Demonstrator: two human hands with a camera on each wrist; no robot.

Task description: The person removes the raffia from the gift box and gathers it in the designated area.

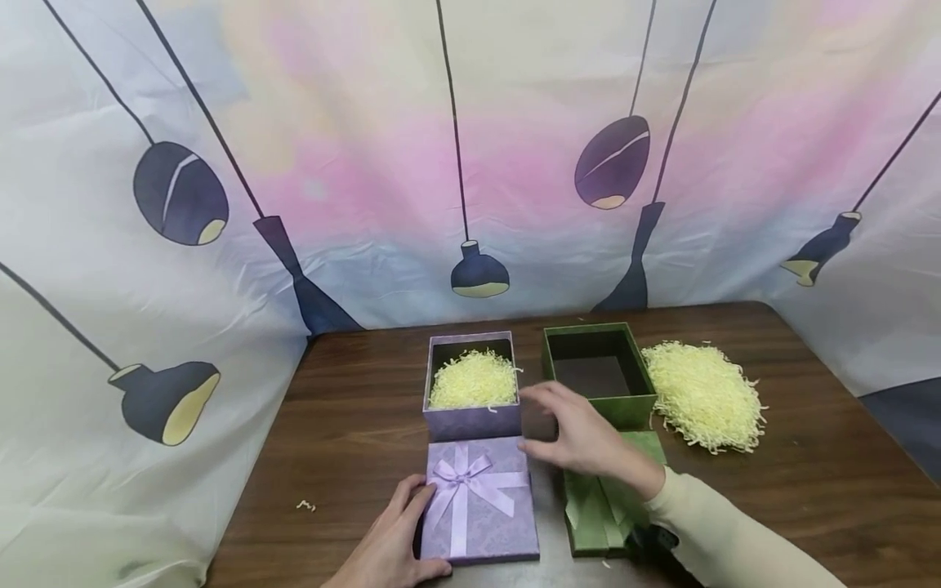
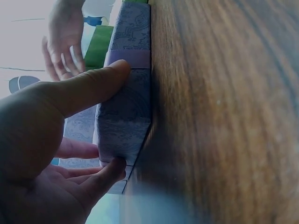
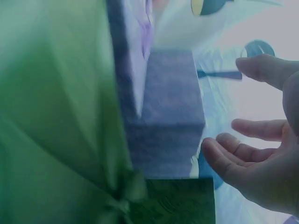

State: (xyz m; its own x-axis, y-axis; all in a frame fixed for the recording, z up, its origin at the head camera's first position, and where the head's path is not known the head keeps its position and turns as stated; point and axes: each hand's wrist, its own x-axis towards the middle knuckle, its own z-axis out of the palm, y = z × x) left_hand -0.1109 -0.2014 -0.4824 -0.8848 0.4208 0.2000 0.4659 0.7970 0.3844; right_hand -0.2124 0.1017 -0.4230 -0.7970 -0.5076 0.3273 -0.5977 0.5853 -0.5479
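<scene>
A purple box lid (image 1: 481, 502) with a lilac ribbon bow lies flat on the table in the head view. My left hand (image 1: 393, 535) grips its near left corner, thumb (image 2: 96, 88) along the front side and fingers on the left side. Just behind the lid stands the open purple box (image 1: 474, 423), filled with pale yellow shredded paper (image 1: 474, 380). My right hand (image 1: 581, 433) hovers over the gap right of the purple box, fingers spread and holding nothing. In the right wrist view its fingertips are close to the box's rim.
An open green box (image 1: 617, 412) with a dark interior stands to the right. Its green lid (image 1: 588, 518) lies in front, partly hidden under my right forearm. A heap of yellow shredded paper (image 1: 706, 396) lies at the far right, and a few shreds (image 1: 305, 505) lie at left.
</scene>
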